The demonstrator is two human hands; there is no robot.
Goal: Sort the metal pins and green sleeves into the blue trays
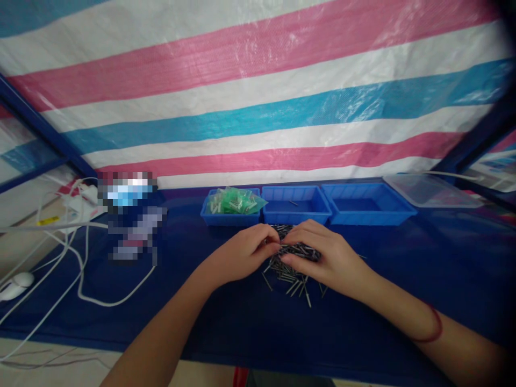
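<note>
A loose pile of thin, dark grey metal pins (292, 271), nail-like in shape, lies on the blue table in front of me. At its left side my left hand (256, 248) is closed, thumb and forefinger pinched together; whatever is between the tips is too small to make out. My right hand (328, 255) curves over the pile from the right, several pins gathered between its thumb and fingers. The fingertips of both hands nearly meet above the pins. Part of the heap is hidden under the hands.
Behind the pile stand three blue bins: the left bin (229, 219) holds green-and-clear plastic bags (236, 200), the middle bin (296, 216) a pin, and there is a right bin (368, 216). A clear lid (433, 191) lies right. White cables (83, 269) and a mouse (16, 285) are left.
</note>
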